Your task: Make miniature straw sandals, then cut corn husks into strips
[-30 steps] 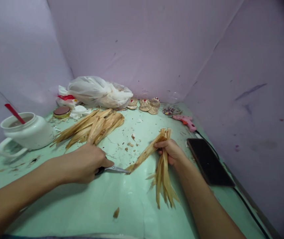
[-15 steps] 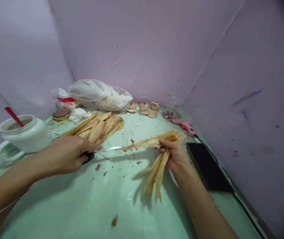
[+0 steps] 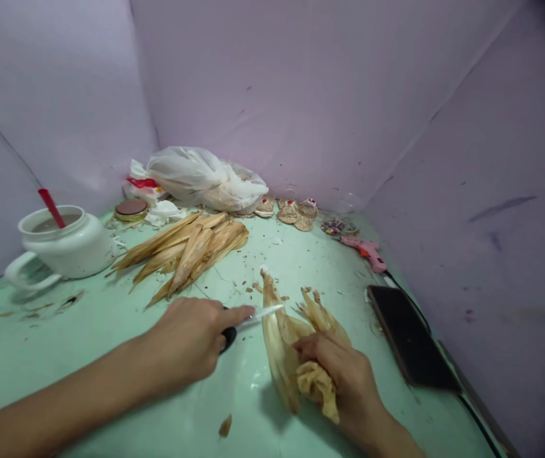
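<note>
My left hand [image 3: 200,334] is closed round the black handle of a pair of scissors [image 3: 265,311], its index finger stretched along toward the blades. The blade tips lie at a pale dried corn husk [image 3: 275,346] near the middle of the table. In my right hand [image 3: 341,369] a bunch of dried husks [image 3: 317,385] is gripped, its ends sticking out above and below the fingers. To the left, a pile of more husks [image 3: 196,251] rests on the green table.
A white mug [image 3: 69,245] with a red-handled stick stands left. At the back are a plastic bag [image 3: 205,181], a round lidded jar [image 3: 131,210] and small woven shoes [image 3: 294,212]. A pink glue gun [image 3: 365,252] and a phone [image 3: 413,337] lie right, with cables.
Both hands have come lower and nearer, and the right one has turned the husks so some ends point away. The scissors moved rightward onto a husk. The view has shifted slightly.
</note>
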The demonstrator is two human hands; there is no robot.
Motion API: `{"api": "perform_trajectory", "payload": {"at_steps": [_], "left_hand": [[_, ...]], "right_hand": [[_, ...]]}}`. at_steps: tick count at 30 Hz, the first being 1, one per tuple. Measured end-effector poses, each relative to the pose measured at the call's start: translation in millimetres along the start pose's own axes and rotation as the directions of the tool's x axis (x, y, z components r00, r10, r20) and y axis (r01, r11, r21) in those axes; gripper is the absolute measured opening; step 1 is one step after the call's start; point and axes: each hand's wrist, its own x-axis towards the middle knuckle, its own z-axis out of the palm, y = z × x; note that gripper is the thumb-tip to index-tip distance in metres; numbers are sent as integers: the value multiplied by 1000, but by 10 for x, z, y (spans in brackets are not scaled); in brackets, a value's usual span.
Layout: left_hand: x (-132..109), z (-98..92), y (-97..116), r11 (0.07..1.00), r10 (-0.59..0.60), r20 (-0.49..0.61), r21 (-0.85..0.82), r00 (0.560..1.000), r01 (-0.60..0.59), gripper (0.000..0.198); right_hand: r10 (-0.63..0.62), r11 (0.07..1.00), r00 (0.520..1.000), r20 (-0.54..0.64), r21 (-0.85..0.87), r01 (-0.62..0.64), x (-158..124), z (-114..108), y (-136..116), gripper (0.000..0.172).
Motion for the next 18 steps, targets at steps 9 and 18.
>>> {"api": "perform_trajectory", "payload": {"at_steps": [9,18], "left_hand": [[384,29,77,971,38,87,232,995,-58,60],[460,-197,19,942,-176,-7,289,984,170,54]], "right_hand": [[-38,997,999,4,-68,39,-60,106,17,4],[-24,999,1000,-14,-34,24,-98,110,51,3]]}}
